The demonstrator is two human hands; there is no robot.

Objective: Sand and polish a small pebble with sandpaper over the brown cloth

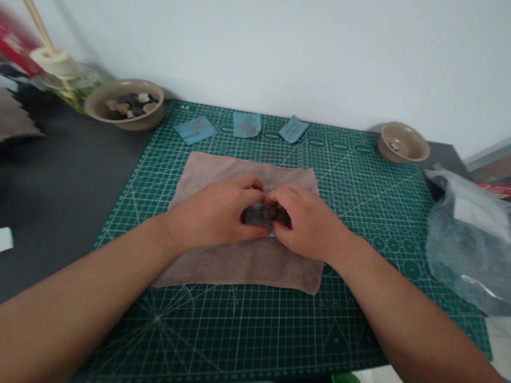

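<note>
Head view looks down on a green cutting mat laid over a dark table, with a brownish-pink towel spread flat at the middle of the mat. Both of the person's hands meet over the centre of this towel. The left hand and the right hand have their fingers curled inward and pinch a small dark stone from either side, the thumbs and fingertips closing on it so that only its middle part shows between them. The stone sits just above or on the towel; which of the two cannot be told. At the far edge of the mat lie three small blue pieces of sandpaper in a row, apart from one another. A tan bowl filled with mixed stones stands at the far left corner of the mat, and a smaller, nearly bare tan bowl stands at the far right corner. Beside the left bowl is a glass reed diffuser with sticks leaning leftward. A crumpled clear plastic bag lies on the mat's right edge.
</note>
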